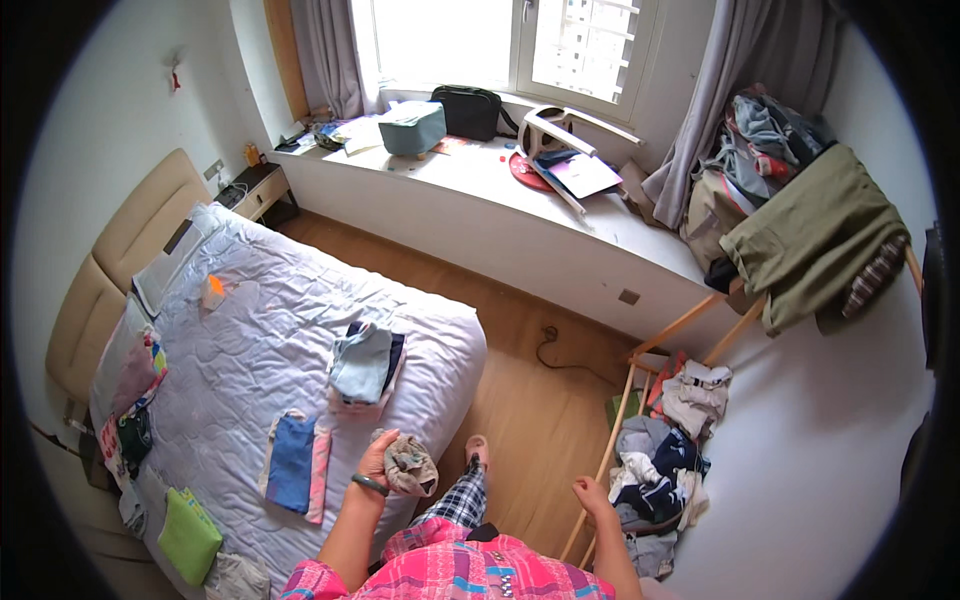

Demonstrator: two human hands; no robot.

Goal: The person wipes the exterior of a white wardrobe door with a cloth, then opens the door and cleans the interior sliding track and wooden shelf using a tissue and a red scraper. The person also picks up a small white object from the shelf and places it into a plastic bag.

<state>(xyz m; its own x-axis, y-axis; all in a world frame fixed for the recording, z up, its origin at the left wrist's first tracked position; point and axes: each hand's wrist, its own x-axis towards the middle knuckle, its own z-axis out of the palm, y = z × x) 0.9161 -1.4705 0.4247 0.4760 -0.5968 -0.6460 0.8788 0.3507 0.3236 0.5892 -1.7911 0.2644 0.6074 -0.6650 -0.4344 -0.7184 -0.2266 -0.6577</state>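
My left hand (pixel 375 463), with a dark bangle at the wrist, grips a bunched grey-beige patterned cloth (pixel 410 465) above the bed's near edge. On the bed (pixel 247 360) beside it lie a folded blue garment (pixel 291 461) with a pink strip and a stack topped by a folded light-blue garment (pixel 361 366). My right hand (pixel 595 499) hangs with curled fingers beside a wooden rack (pixel 617 442); nothing shows in it. A heap of grey, white and navy clothes (pixel 660 476) lies at the rack, to the right of that hand.
A lime-green folded cloth (pixel 187 536) and an orange-and-white box (pixel 214 291) are on the bed. Olive trousers (pixel 817 232) hang over the rack's upper end. The window ledge (pixel 465 176) bears a black bag (pixel 466 112) and an overturned white chair (pixel 559 135). A cable (pixel 562 366) trails across the floor.
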